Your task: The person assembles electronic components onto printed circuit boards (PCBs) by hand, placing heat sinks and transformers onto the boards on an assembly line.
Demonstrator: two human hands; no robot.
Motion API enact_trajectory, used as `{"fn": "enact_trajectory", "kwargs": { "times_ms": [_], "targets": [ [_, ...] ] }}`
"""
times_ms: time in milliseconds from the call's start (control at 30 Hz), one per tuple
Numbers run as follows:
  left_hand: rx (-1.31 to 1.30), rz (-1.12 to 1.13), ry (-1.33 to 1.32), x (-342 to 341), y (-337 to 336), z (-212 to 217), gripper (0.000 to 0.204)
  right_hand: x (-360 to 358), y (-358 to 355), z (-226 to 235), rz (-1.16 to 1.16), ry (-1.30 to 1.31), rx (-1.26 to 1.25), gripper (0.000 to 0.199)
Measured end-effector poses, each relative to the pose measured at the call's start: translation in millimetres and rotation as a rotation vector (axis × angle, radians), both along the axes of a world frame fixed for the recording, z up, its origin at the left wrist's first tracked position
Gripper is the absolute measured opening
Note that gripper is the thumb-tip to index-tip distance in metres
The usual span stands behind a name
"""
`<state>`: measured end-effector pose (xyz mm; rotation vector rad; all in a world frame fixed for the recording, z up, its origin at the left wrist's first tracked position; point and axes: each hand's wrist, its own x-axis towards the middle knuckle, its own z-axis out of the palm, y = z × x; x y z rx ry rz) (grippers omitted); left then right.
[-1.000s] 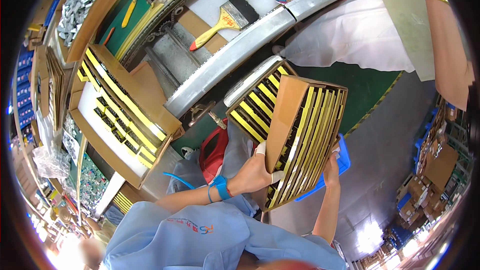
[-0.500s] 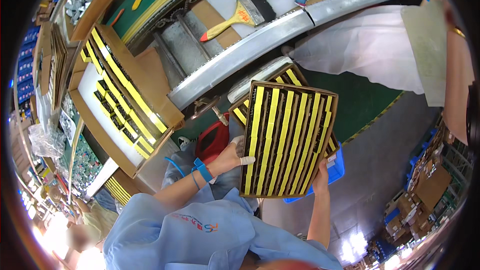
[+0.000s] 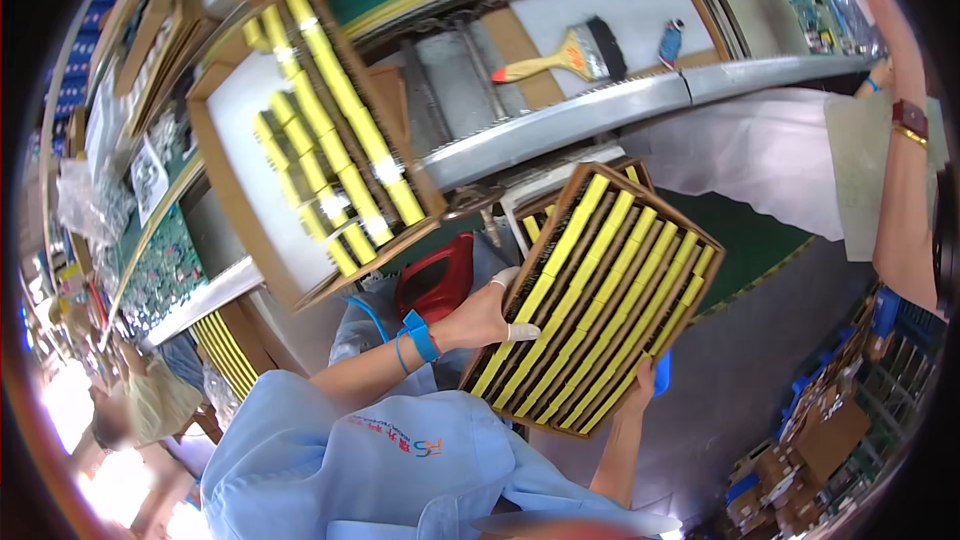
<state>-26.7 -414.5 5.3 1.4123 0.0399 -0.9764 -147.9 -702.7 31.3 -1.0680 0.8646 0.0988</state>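
Between my hands is a shallow cardboard tray [image 3: 600, 305], tilted, filled with rows of yellow-topped, dark-sided parts. My left hand [image 3: 490, 318], with white finger cots and a blue wrist strap [image 3: 420, 335], grips its left edge, the thumb over the rim. My right hand [image 3: 638, 388] holds the lower right side, its fingers partly hidden beneath. Behind the held tray a second tray of similar parts [image 3: 532, 227] shows in part. On the left a larger cardboard box [image 3: 240, 195] contains rows of the same yellow parts [image 3: 335, 135] on a white sheet.
A metal-edged conveyor [image 3: 560, 125] crosses ahead, with a brush [image 3: 575, 55] and a small blue item [image 3: 670, 42] on it. A red object [image 3: 435, 280] sits below. At right, another person's arm [image 3: 900, 170] reaches in. Stacked cartons [image 3: 830, 425] stand at lower right.
The held tray has turned clockwise and sits slightly lower and farther right in view, still in both hands. The conveyor and left box have shifted rightward in view; the co-worker's arm now shows more fully.
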Motion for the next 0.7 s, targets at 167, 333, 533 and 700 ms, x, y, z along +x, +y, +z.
{"fn": "enact_trajectory", "kwargs": {
  "times_ms": [167, 333, 533, 700],
  "targets": [
    [-0.099, 0.171, -0.236, 2.1, 51.5, 64.9, 0.098, 21.2, 18.1, 47.8, 0.158, -0.229, -0.122, 0.066],
    [-0.144, 0.532, -0.404, -52.5, 146.1, 154.2, 0.096, 68.4, 97.2, 134.3, 0.521, -0.492, -0.033, 0.062],
    [0.024, 1.166, -0.707, -222.6, 195.0, 217.2, 0.098, 49.5, 197.2, 210.9, 0.906, -0.52, 0.235, 0.068],
    [0.21, 1.622, -0.975, -317.6, 195.2, 287.6, 0.104, 83.2, 284.2, 256.1, 1.266, -0.708, 0.139, 0.062]
  ]
}}
